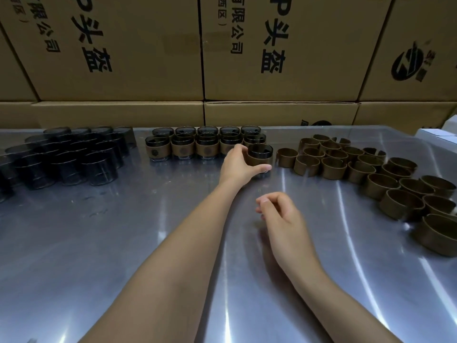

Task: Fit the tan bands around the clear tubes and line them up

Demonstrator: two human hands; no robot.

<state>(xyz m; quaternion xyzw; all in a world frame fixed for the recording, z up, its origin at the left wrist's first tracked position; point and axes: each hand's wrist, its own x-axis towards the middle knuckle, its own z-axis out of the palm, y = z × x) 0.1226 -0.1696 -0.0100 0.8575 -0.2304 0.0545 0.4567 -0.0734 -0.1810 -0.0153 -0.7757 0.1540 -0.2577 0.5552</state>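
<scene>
My left hand (pixel 238 163) grips a clear tube with a tan band (pixel 259 158) around it, standing on the metal table at the right end of the banded rows. Several banded tubes (pixel 181 147) stand in neat rows at the back centre. A cluster of bare clear tubes (pixel 66 157) with dark rims fills the back left. Loose tan bands (pixel 366 167) lie in a pile at the right. My right hand (pixel 279 214) hovers over the table nearer to me, fingers loosely curled, holding nothing.
The shiny steel table (pixel 123 243) stretches toward me. Stacked cardboard cartons (pixel 148 58) with black print form a wall right behind the table. A white box corner (pixel 440 134) shows at the far right edge.
</scene>
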